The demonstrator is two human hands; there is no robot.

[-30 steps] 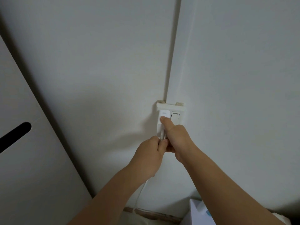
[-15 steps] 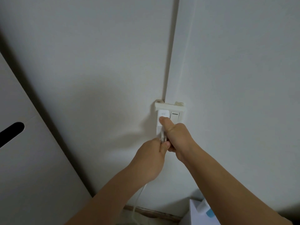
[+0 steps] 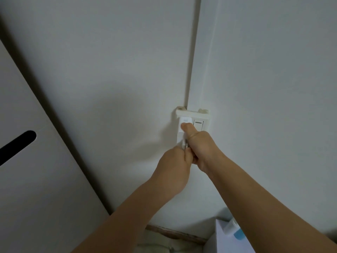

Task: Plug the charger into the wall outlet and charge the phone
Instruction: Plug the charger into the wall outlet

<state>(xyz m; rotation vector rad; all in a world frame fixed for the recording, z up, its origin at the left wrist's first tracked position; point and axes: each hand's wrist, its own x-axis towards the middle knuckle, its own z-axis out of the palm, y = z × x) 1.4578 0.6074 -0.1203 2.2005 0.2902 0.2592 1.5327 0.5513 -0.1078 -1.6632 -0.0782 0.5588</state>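
A white charger sits in the left half of the white wall outlet, beside a switch. My right hand grips the charger, thumb pressed on its front. My left hand is just below, fingers pinched on the white cable plug at the charger's underside. The two hands touch each other. The cable below my left hand is hidden by the arm. No phone is in view.
A white cabinet panel with a dark slot handle stands at the left. A white box with a blue-capped item sits at the bottom right. A wooden skirting strip runs along the wall's foot.
Both hands have stayed at the outlet. The view has shifted slightly; my left hand sits a little lower under the charger than one second ago.
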